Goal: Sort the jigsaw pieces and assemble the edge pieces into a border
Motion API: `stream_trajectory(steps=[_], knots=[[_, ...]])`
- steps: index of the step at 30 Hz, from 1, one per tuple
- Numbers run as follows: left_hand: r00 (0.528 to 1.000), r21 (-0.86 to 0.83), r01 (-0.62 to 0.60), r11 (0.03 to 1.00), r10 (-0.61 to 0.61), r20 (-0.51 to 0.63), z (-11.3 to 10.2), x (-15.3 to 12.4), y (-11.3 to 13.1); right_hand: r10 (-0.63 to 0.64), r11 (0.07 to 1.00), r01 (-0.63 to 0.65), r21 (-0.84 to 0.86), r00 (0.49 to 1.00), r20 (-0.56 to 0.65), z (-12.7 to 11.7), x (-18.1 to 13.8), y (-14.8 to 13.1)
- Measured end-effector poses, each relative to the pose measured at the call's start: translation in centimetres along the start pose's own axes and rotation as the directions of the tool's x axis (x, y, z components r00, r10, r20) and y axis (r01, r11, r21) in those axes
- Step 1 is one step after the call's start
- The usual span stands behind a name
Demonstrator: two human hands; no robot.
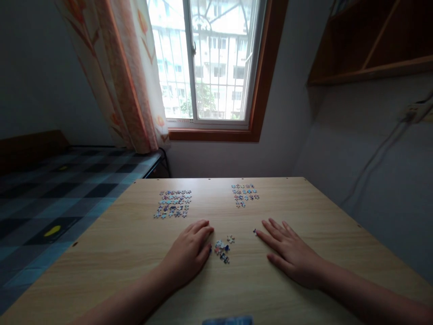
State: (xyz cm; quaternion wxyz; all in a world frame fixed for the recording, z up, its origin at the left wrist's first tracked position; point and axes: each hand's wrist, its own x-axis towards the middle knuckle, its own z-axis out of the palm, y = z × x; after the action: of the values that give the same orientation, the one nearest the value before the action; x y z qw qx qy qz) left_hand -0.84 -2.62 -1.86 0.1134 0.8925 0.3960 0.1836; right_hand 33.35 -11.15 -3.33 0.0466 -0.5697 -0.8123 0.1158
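Note:
My left hand (189,253) lies flat on the wooden table (135,234), fingers loosely together, holding nothing. Just right of its fingertips sits a small cluster of joined puzzle pieces (221,250), with one loose piece (230,238) beside it. My right hand (287,250) rests flat with fingers spread, its index fingertip touching a tiny dark piece (254,231). Farther back lie two laid-out groups of several pieces: a larger group (173,204) on the left and a smaller group (245,194) on the right.
A bed with a checked blue cover (50,203) stands to the left of the table. Behind are a barred window (206,63) and a patterned curtain (125,76). A wooden shelf (368,45) hangs at upper right. A blue object (228,320) shows at the near table edge.

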Motion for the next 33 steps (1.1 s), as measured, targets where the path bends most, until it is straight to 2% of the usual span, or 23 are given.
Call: stream_trajectory(steps=[5, 8, 11, 25, 33], knots=[[1.0, 0.009, -0.004, 1.0, 0.004, 0.0, 0.2, 0.0, 0.0, 0.173, 0.98, -0.181, -0.079, 0.98, -0.1, -0.3, 4.5, 2.3], [1.0, 0.015, -0.005, 1.0, 0.005, 0.009, 0.1, -0.1, 0.1, 0.205, 0.971, -0.217, -0.099, 0.972, -0.115, -0.8, 7.4, 2.3], [1.0, 0.024, 0.004, 1.0, -0.004, 0.022, 0.0, -0.2, 0.3, 0.223, 0.967, -0.234, -0.105, 0.969, -0.102, -1.1, 9.1, 2.0], [0.999, -0.011, 0.029, 1.0, -0.029, 0.018, -0.3, -0.2, 0.5, 0.185, 0.971, -0.197, -0.136, 0.978, -0.101, -0.6, 8.7, 2.2], [0.999, -0.046, 0.037, 0.998, -0.037, -0.014, -0.3, 0.0, 0.4, 0.24, 0.962, -0.258, -0.093, 0.955, -0.174, -0.2, 9.2, 2.6]])
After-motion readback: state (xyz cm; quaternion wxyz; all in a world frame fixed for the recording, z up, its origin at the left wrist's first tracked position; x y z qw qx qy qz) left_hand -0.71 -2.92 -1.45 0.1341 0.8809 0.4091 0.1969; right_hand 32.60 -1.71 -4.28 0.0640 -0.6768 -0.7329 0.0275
